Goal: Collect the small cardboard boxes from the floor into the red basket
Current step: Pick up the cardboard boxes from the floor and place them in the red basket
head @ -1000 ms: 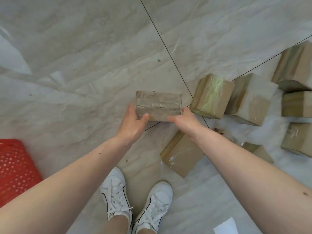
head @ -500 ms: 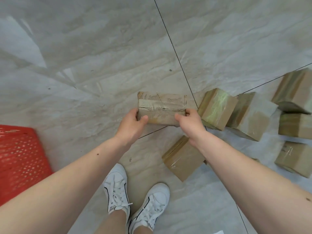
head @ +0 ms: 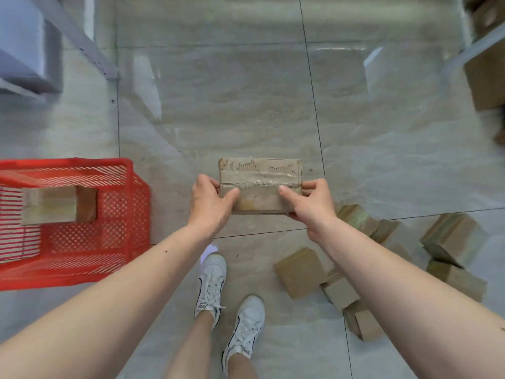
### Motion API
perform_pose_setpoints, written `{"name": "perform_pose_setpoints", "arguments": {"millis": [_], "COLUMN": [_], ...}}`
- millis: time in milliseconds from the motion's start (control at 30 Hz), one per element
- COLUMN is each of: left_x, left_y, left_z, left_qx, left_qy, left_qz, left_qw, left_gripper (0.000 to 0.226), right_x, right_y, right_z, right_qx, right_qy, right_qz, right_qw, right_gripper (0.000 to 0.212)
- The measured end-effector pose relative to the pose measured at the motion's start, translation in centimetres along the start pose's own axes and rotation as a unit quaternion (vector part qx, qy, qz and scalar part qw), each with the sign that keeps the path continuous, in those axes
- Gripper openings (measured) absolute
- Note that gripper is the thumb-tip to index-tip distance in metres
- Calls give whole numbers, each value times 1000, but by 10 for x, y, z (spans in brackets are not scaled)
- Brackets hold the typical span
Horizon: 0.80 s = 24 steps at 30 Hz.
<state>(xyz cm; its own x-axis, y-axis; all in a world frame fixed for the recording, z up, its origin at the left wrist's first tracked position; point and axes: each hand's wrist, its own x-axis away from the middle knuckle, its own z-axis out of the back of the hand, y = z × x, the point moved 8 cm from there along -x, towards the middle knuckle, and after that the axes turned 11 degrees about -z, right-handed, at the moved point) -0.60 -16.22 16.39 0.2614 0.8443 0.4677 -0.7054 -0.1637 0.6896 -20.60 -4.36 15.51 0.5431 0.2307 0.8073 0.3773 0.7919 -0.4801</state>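
Floor: we stand on pale glossy tiles (head: 246, 105); a second ago our view held only bare tile and scattered boxes, and now it has lifted to take in a grey shelf frame (head: 82, 45) at the far left and larger cartons (head: 486, 77) at the far right.

Red basket: the red basket (head: 136, 203) showed only as a corner at the lower left 1 second ago; now its whole near side and rim are in sight on our left, with 1 cardboard box (head: 57, 205) already lying inside.

Loose pile: the remaining small boxes (head: 453, 239) lie on the floor at our right, by our right forearm, well apart from the basket; we count at least 6, some half hidden.

Held box: the taped box (head: 259, 184) was low by the tile seam before; now we hold it up in front of us, level, between basket and pile, and we judge it clear of the floor.

Left hand: our left hand (head: 210, 203) clamps the box's left end, thumb pressed on the top face, fingers hidden behind.

Right hand: our right hand (head: 308, 203) clamps the right end, thumb on top, fingers curled around the far edge.

Meaning: the pick-up looks done; the carry leftward to the basket is what remains for this box.
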Motion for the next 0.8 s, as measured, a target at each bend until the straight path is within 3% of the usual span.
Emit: {"name": "perform_pose_setpoints", "arguments": {"millis": [233, 600, 800], "left_x": [43, 80, 84], "left_y": [-27, -138, -216], "left_z": [114, 261, 331], "left_qx": [18, 67, 86], "left_qy": [105, 151, 129], "left_qz": [31, 75, 67], "left_qw": [994, 983, 986], "left_gripper": [47, 42, 34], "right_x": [79, 168, 203], "right_y": [-43, -34, 1], "right_z": [-67, -230, -320], "right_qx": [78, 122, 121], "right_qy": [-68, -137, -139], "right_qz": [62, 66, 53], "right_qw": [993, 981, 981], "right_gripper": [46, 66, 37]}}
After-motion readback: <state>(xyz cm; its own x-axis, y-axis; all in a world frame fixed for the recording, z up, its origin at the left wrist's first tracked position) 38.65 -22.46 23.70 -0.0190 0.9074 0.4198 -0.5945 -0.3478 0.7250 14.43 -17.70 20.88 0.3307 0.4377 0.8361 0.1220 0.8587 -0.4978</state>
